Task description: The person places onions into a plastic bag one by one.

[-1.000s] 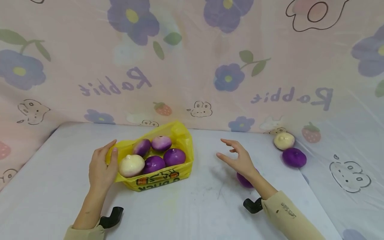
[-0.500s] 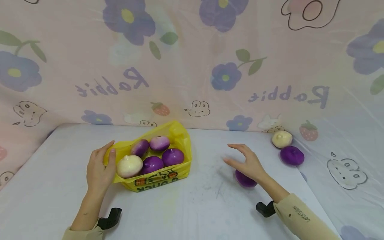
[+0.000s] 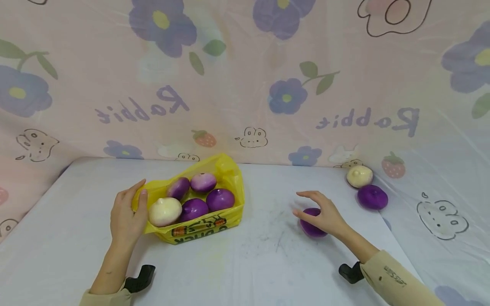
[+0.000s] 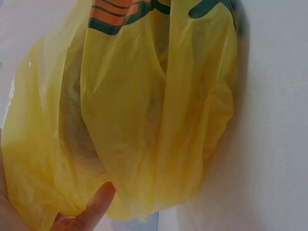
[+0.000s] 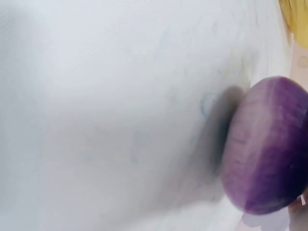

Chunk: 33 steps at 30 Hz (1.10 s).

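Note:
My left hand [image 3: 127, 219] grips the left edge of a yellow plastic bag [image 3: 234, 219], its thumb inside the opening. In the left wrist view the thumb [image 4: 98, 204] lies against the bag. Inside sit a white onion [image 3: 165, 211] and several purple onions [image 3: 220, 199]. To the right, my right hand [image 3: 328, 216] hovers over a purple onion [image 3: 311, 231] on the table, thumb and fingers spread apart. The hand partly covers this onion in the head view. The right wrist view has the onion at its right edge, the fingers mostly hidden.
At the table's far right edge another white onion [image 3: 360, 176] and another purple onion [image 3: 372, 197] lie side by side. A patterned cloth [image 3: 229, 85] hangs behind the white table [image 3: 264, 263]. Black wrist-worn pieces [image 3: 141, 278] stick out from both wrists.
My right hand has moved right and down, from left of the loose purple onion to over it. The left hand keeps its grip on the bag, which has stayed put.

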Tool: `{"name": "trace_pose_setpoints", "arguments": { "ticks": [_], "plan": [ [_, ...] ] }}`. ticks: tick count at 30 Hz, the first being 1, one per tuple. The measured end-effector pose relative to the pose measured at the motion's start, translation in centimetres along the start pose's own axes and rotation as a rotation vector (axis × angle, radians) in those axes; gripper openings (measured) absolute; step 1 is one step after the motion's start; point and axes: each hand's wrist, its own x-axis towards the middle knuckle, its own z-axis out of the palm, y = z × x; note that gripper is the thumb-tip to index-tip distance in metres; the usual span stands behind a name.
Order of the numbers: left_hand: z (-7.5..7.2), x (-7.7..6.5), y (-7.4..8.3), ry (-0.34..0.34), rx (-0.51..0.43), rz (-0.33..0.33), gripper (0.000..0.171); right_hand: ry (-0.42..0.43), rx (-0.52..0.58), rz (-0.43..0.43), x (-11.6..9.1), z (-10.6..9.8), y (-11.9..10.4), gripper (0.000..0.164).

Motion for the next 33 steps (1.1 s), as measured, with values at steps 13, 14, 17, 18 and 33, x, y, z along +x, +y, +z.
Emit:
{"name": "trace_pose_setpoints", "arguments": {
  "ticks": [13, 14, 17, 18, 33],
  "plan": [
    [0.0, -0.2, -0.4, 0.014, -0.004, 0.010, 0.038, -0.102, 0.028, 0.082, -1.3, -0.4, 1.6, 0.064],
    [0.0, -0.2, -0.5, 0.014, -0.004, 0.010, 0.038, -0.109, 0.029, 0.084, -1.4, -0.4, 1.7, 0.065],
    [0.0, -0.1, -0.5, 0.017, -0.003, 0.014, 0.038, -0.125, 0.026, 0.066, -1.7, -0.5, 1.9, 0.066],
    [0.0, -0.1, -0.5, 0.016, -0.001, 0.015, 0.038, -0.129, 0.023, 0.060, -1.8, -0.6, 2.0, 0.066],
    [-0.2, 0.1, -0.1, 0.004, -0.005, 0.002, 0.039, -0.152, 0.000, 0.020, -2.8, -0.2, 2.9, 0.075]
  ]
}}
